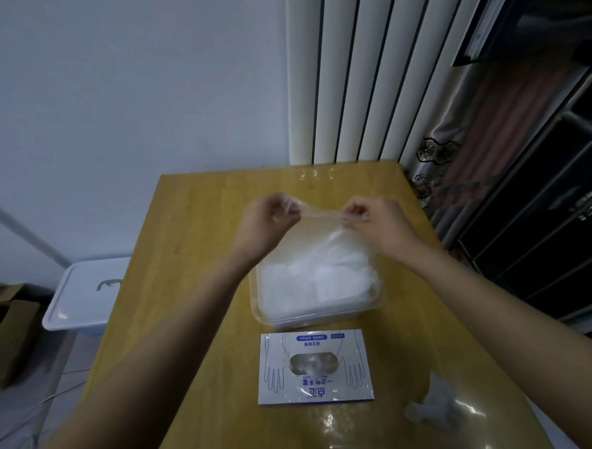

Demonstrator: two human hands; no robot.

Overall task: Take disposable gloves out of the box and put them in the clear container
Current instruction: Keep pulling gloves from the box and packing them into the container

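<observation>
Both the left hand (pixel 265 222) and right hand (pixel 377 220) pinch one glove (pixel 316 220), stretched above the clear container (pixel 257 307), seemingly to flatten it. The box (pixel 314 366) lies nearer.

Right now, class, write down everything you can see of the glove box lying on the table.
The glove box is a flat white rectangle with blue print, outlined hand drawings on either side and a central oval opening showing pale gloves inside. It looks like thin glossy card. It lies face up on the wooden table, nearer the wearer than the clear container and apart from it. Nothing else touches it.
</observation>
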